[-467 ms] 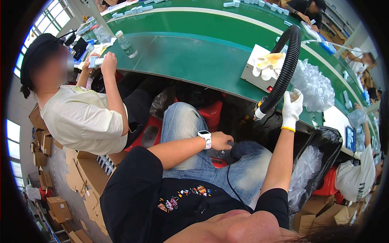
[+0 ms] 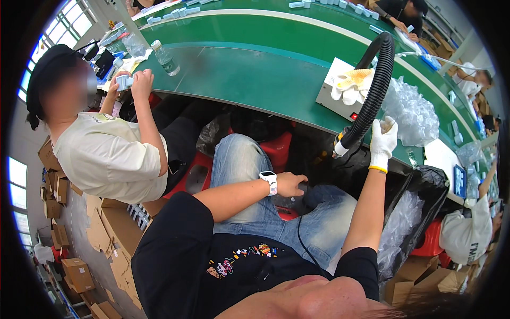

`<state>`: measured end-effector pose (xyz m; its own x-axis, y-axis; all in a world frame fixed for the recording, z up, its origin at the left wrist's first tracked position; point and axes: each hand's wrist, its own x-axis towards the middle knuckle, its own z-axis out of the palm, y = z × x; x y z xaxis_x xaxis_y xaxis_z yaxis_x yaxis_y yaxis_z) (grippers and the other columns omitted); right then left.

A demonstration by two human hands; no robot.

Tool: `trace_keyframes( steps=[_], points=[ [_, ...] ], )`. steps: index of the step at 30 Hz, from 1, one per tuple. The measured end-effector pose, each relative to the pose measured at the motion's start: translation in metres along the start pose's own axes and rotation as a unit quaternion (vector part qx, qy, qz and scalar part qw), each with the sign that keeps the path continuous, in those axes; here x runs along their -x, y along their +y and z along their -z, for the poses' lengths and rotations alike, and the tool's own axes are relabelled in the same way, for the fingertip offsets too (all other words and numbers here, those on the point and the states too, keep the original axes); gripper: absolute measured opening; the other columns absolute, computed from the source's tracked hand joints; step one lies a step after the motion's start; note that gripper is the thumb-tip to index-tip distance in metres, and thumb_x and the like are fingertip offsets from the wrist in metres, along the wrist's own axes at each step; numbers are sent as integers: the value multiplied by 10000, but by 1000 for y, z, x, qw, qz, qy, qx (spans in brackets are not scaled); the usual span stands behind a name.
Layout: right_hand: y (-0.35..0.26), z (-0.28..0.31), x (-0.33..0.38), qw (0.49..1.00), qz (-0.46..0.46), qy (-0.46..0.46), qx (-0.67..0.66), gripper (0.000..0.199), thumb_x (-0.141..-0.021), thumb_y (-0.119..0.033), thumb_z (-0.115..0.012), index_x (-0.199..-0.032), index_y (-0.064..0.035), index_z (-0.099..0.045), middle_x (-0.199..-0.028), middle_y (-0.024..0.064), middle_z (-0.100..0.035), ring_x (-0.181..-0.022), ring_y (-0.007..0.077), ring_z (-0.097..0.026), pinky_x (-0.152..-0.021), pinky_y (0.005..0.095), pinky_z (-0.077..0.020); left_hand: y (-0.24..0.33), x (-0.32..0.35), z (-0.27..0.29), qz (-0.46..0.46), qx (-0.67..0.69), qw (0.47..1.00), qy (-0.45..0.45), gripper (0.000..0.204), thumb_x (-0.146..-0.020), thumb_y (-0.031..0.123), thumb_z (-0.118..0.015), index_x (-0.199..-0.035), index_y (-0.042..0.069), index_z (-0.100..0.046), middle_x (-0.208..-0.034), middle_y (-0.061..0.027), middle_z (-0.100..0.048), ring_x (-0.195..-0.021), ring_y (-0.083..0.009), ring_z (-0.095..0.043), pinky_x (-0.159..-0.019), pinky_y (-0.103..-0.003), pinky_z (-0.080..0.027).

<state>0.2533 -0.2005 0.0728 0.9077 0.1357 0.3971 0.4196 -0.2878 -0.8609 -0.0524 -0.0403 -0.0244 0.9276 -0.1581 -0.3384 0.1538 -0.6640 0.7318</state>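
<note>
My bare left hand [image 2: 291, 184], with a white watch [image 2: 269, 182] on the wrist, is over my lap between my knees. Its fingers point down beside something small and dark, and their undersides are hidden. My right hand [image 2: 383, 142] wears a white knitted glove with a yellow cuff. It rests at the table's front edge, fingers loosely curled and apart, nothing visible in them. Just left of it hangs the end of a black corrugated hose [image 2: 380, 80]. A heap of clear plastic bags [image 2: 410, 112] lies beyond it on the right.
A white box-shaped machine [image 2: 332, 87] with a lit red switch stands on the green table [image 2: 234, 69], spare gloves [image 2: 351, 85] on top. A bottle [image 2: 166, 57] stands farther left. A black bin liner [image 2: 430, 181] hangs at right. A co-worker [image 2: 109, 154] sits at left holding a pale blue piece.
My hands have stayed in place. The co-worker at left has turned the pale blue piece. Pale blue pieces on the far belt have shifted slightly, and a person's arm at far right has moved.
</note>
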Motion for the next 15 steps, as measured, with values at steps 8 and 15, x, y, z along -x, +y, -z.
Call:
trace_keyframes(
  steps=[8,15],
  points=[
    [0,0,1,1000,5,1,1,489,-891,-218,-809,-1280,-16,-594,-1107,122,-708,-984,200,-705,-927,335,-558,6,3,4,16,12,1000,9,670,-947,370,-674,-1490,50,-447,-965,-161,-770,-922,-370,-736,-825,-456,-572],
    [-5,-2,2,1000,3,2,3,476,-896,-208,-808,-1276,-14,-596,-1092,106,-705,-973,185,-696,-921,323,-553,-7,-3,-2,-18,-22,999,-19,665,-946,366,-674,-1490,54,-451,-968,-164,-769,-924,-373,-734,-827,-453,-571]
  ],
)
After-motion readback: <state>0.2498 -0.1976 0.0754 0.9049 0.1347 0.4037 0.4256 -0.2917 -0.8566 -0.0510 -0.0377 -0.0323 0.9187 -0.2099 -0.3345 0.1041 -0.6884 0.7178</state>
